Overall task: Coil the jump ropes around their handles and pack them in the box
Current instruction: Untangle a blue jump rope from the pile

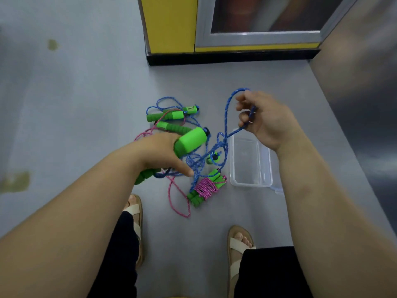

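Coiling step: blue rope going onto its handle, by my judgement; no turns on it yet that I can see.
Left hand: fingers wrapped round the green handle, gripping it, held up off the floor.
Right hand: fingertips pinching a loop of the blue rope, raised, well apart from the left.
Handle axis: slants from low by my left wrist up toward my right fingers, fat end pointing at them.
Key relation: rope drops from my right fingers into a loose tangle just under the handle's fat end, so the slack lies between my two hands and has to cross the handle's long axis to wrap.
Nearer hand: right is nearer the slack and the box; left is nearer the loose heap.
Box: clear plastic, open, nothing in it that I can see, on the floor below my right fingers.
Finished bundle: pink rope wound round green handles, on the floor below my left fingers, just beside the box, not in it.
Loose pink rope: trailing on the floor under my left hand.
Floor heap: beyond my left fingers, green handles mixed with blue and pink cord.
Counts: box one; wound bundles one; handles in hand one; small green piece hanging in the tangle one; heap handles at least three, can't pair them.
Progress: early, nothing packed.
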